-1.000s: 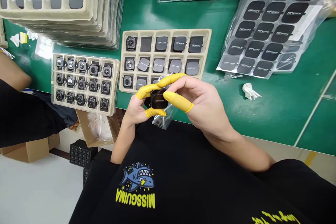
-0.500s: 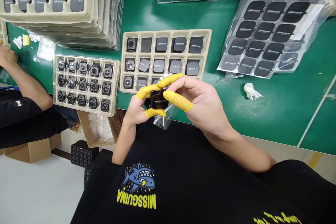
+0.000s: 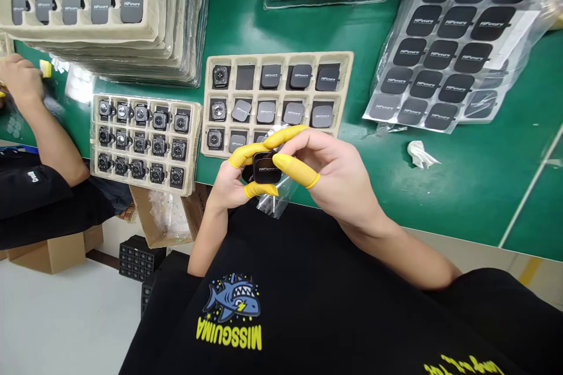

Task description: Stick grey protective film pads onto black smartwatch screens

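Observation:
Just in front of my chest, my left hand [image 3: 229, 186] grips a square black smartwatch [image 3: 266, 169] by its sides. Yellow finger cots cover its thumb and a fingertip. The watch face carries the word HiFuture. My right hand [image 3: 341, 179], also in yellow cots, pinches at the upper right edge of the watch with thumb and forefinger. A clear plastic film [image 3: 273, 206] hangs below the watch; where it is attached is hidden. Behind the hands lies a beige tray [image 3: 275, 95] holding several watches in its left column and HiFuture-marked black squares in other pockets.
Left of it sits another tray [image 3: 196, 149] full of watches, with a tall tray stack [image 3: 187, 47] behind. Sheets of black HiFuture squares [image 3: 427, 83] lie at right, near a crumpled white tissue [image 3: 421, 154]. A co-worker's hand [image 3: 24, 79] works at far left.
My hands and the watch keep nearly the same pose. The co-worker's hand at far left has moved up and to the right.

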The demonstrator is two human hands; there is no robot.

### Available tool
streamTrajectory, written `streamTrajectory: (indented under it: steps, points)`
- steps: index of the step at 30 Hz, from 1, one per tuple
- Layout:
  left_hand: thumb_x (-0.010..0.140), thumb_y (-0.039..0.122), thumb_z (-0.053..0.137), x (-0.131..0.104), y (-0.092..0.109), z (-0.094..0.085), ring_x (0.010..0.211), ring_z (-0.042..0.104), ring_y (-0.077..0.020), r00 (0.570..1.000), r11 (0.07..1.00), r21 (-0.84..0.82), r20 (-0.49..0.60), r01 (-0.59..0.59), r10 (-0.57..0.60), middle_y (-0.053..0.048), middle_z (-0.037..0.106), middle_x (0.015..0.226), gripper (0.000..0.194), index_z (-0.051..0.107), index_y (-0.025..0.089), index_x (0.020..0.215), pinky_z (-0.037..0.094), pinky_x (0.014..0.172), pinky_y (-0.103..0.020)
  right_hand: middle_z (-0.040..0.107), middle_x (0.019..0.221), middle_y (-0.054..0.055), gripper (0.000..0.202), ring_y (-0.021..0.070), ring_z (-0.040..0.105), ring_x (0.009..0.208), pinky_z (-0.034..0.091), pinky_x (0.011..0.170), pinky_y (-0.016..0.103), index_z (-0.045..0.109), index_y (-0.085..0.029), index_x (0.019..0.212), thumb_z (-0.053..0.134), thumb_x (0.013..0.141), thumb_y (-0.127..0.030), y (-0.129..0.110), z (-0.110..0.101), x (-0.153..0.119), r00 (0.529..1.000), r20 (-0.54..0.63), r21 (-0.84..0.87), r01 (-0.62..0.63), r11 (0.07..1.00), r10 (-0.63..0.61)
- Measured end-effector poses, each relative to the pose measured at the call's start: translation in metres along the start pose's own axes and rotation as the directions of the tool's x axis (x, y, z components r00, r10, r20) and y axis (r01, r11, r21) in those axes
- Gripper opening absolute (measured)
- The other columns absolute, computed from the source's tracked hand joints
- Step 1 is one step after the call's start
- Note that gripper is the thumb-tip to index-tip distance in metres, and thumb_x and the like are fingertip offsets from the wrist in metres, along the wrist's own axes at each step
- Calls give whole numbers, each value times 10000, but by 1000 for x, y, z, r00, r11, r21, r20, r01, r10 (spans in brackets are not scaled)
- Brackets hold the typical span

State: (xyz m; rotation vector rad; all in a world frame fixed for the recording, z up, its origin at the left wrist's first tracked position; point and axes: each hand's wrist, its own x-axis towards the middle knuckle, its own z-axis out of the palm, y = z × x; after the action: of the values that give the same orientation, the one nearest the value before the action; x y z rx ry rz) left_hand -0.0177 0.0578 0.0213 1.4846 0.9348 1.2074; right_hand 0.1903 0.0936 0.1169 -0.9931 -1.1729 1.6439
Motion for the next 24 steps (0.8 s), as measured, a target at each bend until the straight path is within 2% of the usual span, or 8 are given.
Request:
streamTrajectory:
  steps: [8,12,15,20,21,24]
  points:
    - [769,759,900,4,3,1,1147,845,-278,1000,1000,-5,19,-1,1,-115,826,1331,892,680,250,1467,674,1017,-372,790,1184,66,312,253,751,1103,656,993,440,742,-277,906,879,968,-551,1,0,-2,1000,-8,-57,-5,998,4]
    - [788,711,909,2,1,1,1177,842,-271,999,999,-33,15,-34,35,-101,822,1372,868,668,291,1508,659,1048,-364,791,1189,63,259,242,756,1111,643,1017,427,741,-275,917,863,993,-490,3,0,-3,1000,-7,-64,17,998,-17]
    - [766,725,916,-1,0,0,1175,841,-276,1000,999,-39,26,-11,12,-115,813,1395,908,667,279,1516,655,1049,-369,792,1197,64,221,242,758,1107,652,990,423,730,-269,931,842,1006,-444,5,1,-4,999,-8,-92,36,995,-37]
    - [788,729,904,-2,4,0,1135,850,-269,999,999,-28,25,46,-45,-121,819,1379,884,677,263,1503,665,1015,-351,766,1267,82,53,277,719,1228,609,1051,478,727,-277,1008,764,1030,-308,13,2,-7,980,-42,-321,169,932,-193]
    - [789,717,911,-1,5,0,1151,849,-275,999,998,-34,23,49,-48,-123,814,1393,874,681,266,1501,666,1027,-355,751,1307,88,68,287,702,1262,599,1049,484,727,-284,1066,772,1016,-294,14,0,-7,972,-63,-378,189,906,-229]
    - [785,671,939,0,8,0,1151,851,-281,999,998,-42,10,51,-50,-123,810,1401,852,691,274,1497,674,1034,-364,717,1347,93,323,290,695,1237,592,955,455,677,-296,1253,826,967,-308,15,-7,-5,954,-126,-462,187,867,-272]
